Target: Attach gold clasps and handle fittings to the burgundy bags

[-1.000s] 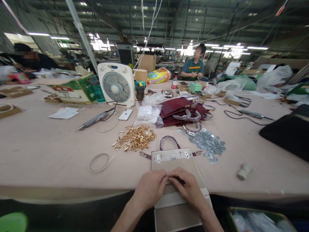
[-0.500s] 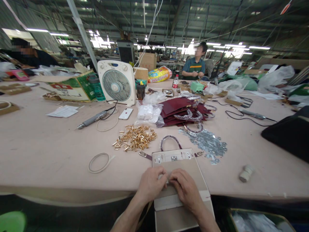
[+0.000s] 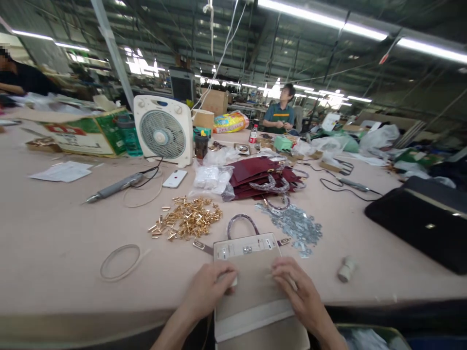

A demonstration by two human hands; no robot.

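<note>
A beige bag panel (image 3: 251, 279) lies flat in front of me, with a plastic-wrapped handle (image 3: 242, 217) and two dark straps with metal plates at its far end. Over its left side, my left hand (image 3: 211, 284) is closed, with a small white piece (image 3: 234, 281) showing at its fingertips. My right hand (image 3: 297, 284) is at the panel's right side, fingers curled and pinched; what they hold is too blurred to make out. Beyond the panel are a pile of gold metal fittings (image 3: 191, 217) and a heap of flat silver plates (image 3: 297, 226).
Burgundy bag pieces (image 3: 251, 177) are stacked behind the fittings. A fan (image 3: 162, 129), a phone (image 3: 175, 179) and a grey electric screwdriver (image 3: 115, 188) stand or lie to the left. A tape ring (image 3: 120, 262), a small roll (image 3: 346, 269) and a black bag (image 3: 419, 218) flank me. A co-worker (image 3: 280, 114) is across the table.
My hands were together over the middle of the panel and have moved apart, left and right. The view has shifted, so things on the table appear further left.
</note>
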